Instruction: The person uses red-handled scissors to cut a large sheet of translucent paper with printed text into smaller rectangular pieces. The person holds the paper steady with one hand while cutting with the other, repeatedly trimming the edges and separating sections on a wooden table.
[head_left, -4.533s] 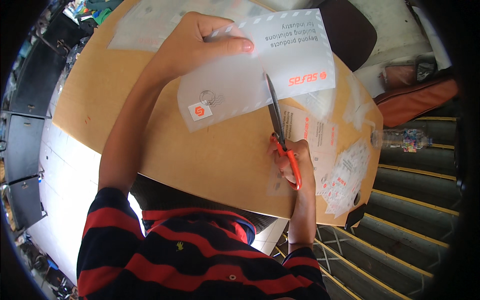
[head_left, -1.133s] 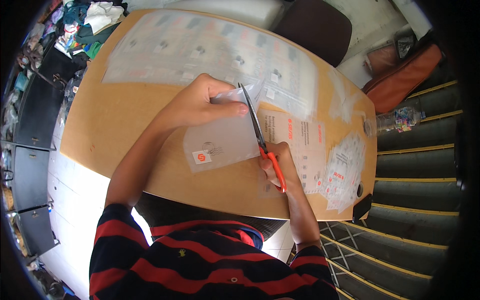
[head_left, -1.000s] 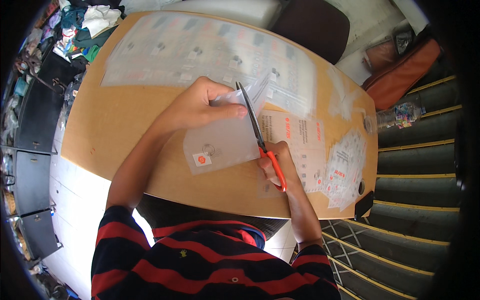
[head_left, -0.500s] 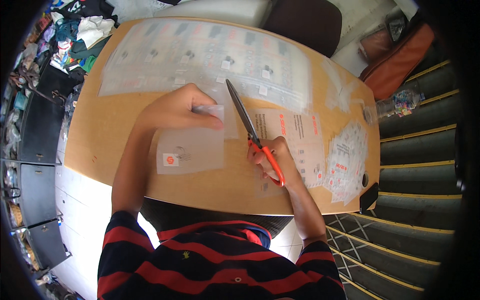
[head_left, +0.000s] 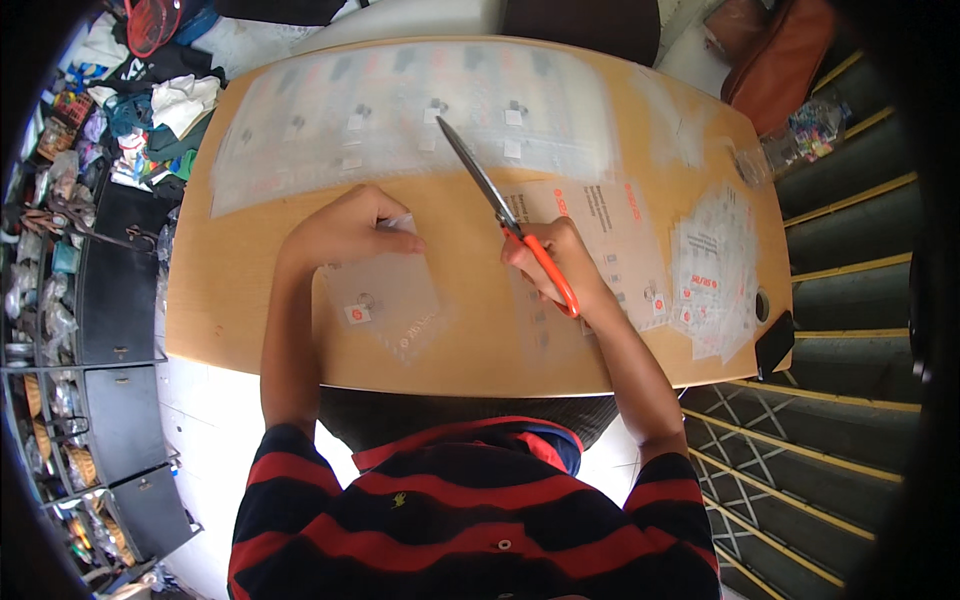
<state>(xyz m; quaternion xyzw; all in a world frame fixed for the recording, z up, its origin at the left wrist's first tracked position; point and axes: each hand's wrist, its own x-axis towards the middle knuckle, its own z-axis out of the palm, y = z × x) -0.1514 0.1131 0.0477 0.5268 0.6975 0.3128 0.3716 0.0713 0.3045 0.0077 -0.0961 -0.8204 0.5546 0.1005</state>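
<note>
A printed, translucent plastic sheet (head_left: 385, 285) hangs from my left hand (head_left: 350, 230), pinched at its upper edge between thumb and fingers. Its lower corner points toward me over the table's near left part. In my right hand (head_left: 556, 255) is a pair of scissors (head_left: 480, 182) with orange handles, gripped in the fist. The scissors' blades look closed and point away from me to the upper left, apart from the held sheet. Under and beside my right hand lie larger printed plastic sheets (head_left: 615, 240).
Overlapping translucent sheets (head_left: 400, 95) cover the far side of the wooden table (head_left: 250, 285). A pile of small printed pieces (head_left: 712, 265) lies at the right, near a dark phone-like object (head_left: 774, 345). Clear scraps (head_left: 672, 120) rest at the far right. Cabinets (head_left: 122, 270) stand left.
The sheet in my left hand has turned, so a corner now points down and more of its print shows. My right hand still holds the scissors. The whole view has shifted.
</note>
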